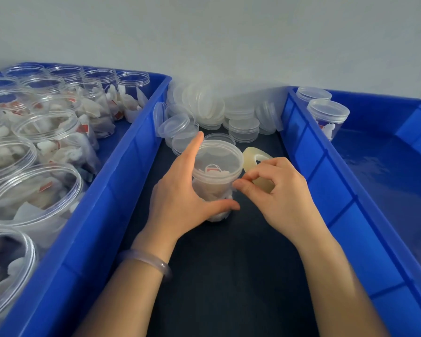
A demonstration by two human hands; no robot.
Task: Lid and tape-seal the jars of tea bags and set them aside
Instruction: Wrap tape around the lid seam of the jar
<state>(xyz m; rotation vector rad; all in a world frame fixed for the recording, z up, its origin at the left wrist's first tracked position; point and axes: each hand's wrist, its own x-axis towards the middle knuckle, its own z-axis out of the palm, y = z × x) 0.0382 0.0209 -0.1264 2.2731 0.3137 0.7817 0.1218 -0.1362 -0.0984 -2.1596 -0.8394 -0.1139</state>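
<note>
Cupping jar [214, 188], left hand [180, 198]; right hand [277, 198], tape [249, 154].

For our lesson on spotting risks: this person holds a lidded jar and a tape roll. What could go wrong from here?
1. The left hand grips the jar from one side; pulling tape could tip or turn it.
2. The right hand pinches near the lid while holding the tape roll; tape may crease or stick to itself.
3. Loose lids crowd close behind and could be knocked.
</note>
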